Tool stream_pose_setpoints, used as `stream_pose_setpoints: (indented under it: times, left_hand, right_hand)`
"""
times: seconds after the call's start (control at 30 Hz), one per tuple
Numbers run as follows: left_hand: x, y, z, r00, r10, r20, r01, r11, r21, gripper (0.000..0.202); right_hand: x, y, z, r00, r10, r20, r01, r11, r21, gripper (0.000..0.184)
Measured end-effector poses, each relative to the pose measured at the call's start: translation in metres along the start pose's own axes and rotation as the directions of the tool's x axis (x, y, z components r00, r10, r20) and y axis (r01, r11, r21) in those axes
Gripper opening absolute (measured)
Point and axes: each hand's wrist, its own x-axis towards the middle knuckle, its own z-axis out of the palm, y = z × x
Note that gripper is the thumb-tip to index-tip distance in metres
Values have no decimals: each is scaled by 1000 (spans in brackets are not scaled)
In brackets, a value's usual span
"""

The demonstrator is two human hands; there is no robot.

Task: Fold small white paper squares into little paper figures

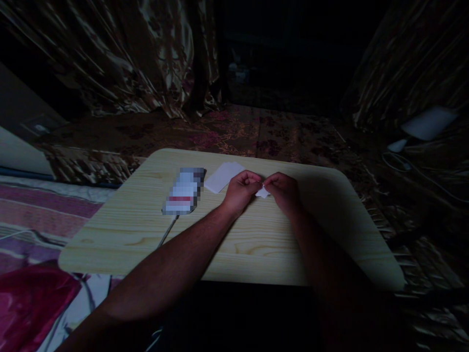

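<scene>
Over the middle of a light wooden table (pixel 146 234), my left hand (pixel 240 190) and my right hand (pixel 284 191) meet with fingers pinched. Between them they hold a small piece of white paper (pixel 262 192), folded or crumpled, just above the tabletop. A flat stack of white paper sheets (pixel 222 177) lies on the table just behind my left hand. Both forearms reach in from the near edge.
A blurred-out flat object (pixel 183 191) with a cable (pixel 166 233) running toward the near edge lies left of the sheets. Patterned fabric covers the floor and hangs behind. A white device (pixel 427 123) with cords sits at far right. The room is dim.
</scene>
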Motion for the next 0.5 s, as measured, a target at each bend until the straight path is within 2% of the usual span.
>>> stream_pose_setpoints:
  times: [0.23,0.5]
  left_hand:
    - [-1,3,0,999,33,-41,-31,999,31,23]
    - [-3,5,2,996,85,-22,-83,994,72,25]
  right_hand:
    - [2,-4,-1,998,56,29,-61,979,195,22]
    - [2,-7,-1,994,109,31,-113,976,185,20]
